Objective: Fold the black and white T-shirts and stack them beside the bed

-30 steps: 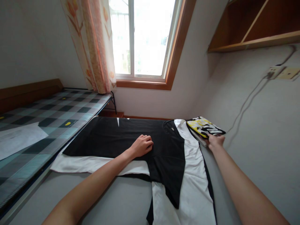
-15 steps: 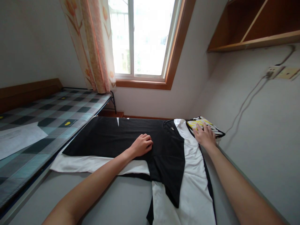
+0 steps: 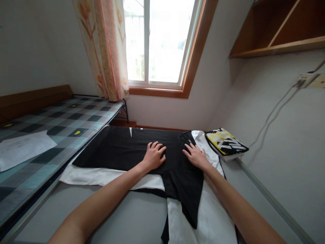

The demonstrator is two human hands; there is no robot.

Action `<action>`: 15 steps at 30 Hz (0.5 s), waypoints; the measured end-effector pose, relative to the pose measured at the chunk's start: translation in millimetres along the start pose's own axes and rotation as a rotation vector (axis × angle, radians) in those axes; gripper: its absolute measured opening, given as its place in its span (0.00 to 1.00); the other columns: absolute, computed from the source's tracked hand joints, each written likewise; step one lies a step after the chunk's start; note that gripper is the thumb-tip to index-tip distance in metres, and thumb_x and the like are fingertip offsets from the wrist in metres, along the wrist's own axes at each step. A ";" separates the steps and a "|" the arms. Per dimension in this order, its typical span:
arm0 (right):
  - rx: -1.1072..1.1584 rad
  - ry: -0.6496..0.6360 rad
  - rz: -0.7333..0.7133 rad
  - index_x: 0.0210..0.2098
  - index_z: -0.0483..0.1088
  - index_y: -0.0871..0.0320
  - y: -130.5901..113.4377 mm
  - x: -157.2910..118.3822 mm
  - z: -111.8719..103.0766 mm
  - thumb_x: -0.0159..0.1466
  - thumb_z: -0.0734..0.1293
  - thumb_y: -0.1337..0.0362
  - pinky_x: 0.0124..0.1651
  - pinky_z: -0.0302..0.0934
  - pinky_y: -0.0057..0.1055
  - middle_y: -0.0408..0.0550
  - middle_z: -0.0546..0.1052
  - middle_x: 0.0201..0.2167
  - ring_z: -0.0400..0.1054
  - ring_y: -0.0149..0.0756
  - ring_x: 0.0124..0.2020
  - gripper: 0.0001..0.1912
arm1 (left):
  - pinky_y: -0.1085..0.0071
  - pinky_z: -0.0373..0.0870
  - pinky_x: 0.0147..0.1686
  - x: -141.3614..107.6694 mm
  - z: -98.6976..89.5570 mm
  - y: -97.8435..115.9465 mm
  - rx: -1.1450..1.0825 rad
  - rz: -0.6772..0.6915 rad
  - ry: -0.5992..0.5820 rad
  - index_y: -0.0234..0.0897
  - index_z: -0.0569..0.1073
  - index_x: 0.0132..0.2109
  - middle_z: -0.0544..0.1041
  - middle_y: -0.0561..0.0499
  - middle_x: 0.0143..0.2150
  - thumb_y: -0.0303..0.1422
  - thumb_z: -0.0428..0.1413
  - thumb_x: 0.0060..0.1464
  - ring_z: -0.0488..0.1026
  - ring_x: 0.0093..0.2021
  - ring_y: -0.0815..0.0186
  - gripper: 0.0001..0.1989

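Observation:
A black T-shirt (image 3: pixel 122 149) lies spread sideways on the pale tabletop (image 3: pixel 122 217), its neckline to the right and one sleeve toward me. White cloth (image 3: pixel 86 176), with some black edging, shows from under it along the near side and on the right. My left hand (image 3: pixel 154 156) rests on the middle of the black shirt, fingers spread. Near the shirt's neckline, my right hand (image 3: pixel 196 156) lies with fingers apart on the black fabric, by the white cloth. Neither hand grips anything.
A folded black, white and yellow patterned cloth (image 3: pixel 227 142) sits at the table's far right, by the wall. On the left stands a bed with a checkered mattress (image 3: pixel 83 117) and a paper sheet (image 3: pixel 25 149). A wooden shelf (image 3: pixel 276 47) hangs at upper right.
My right hand has moved left from the patterned folded cloth onto the black shirt near the neckline. The fingers of my left hand have spread out. The view has shifted slightly.

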State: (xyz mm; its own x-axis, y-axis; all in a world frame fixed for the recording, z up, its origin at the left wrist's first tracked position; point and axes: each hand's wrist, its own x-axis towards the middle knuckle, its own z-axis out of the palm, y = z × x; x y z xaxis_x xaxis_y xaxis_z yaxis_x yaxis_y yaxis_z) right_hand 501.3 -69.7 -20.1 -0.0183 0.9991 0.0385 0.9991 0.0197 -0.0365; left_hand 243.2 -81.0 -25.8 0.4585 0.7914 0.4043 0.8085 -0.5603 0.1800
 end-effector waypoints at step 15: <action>-0.127 0.086 0.032 0.68 0.52 0.47 -19.2 -12.8 14.5 0.69 0.51 0.49 0.64 0.43 0.52 0.49 0.55 0.69 0.45 0.54 0.68 0.29 | 0.28 0.38 0.57 -13.6 -34.1 -99.0 0.223 -0.674 -0.249 0.52 0.54 0.69 0.50 0.39 0.71 0.57 0.39 0.58 0.43 0.70 0.39 0.35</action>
State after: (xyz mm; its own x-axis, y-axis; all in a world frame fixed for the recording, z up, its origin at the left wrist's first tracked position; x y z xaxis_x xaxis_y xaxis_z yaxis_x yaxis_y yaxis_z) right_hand 481.7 -82.3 -34.3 0.0117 0.9921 0.1248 0.9960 -0.0226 0.0869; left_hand 144.4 -44.7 -18.5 -0.1133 0.9922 0.0513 0.9871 0.1066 0.1197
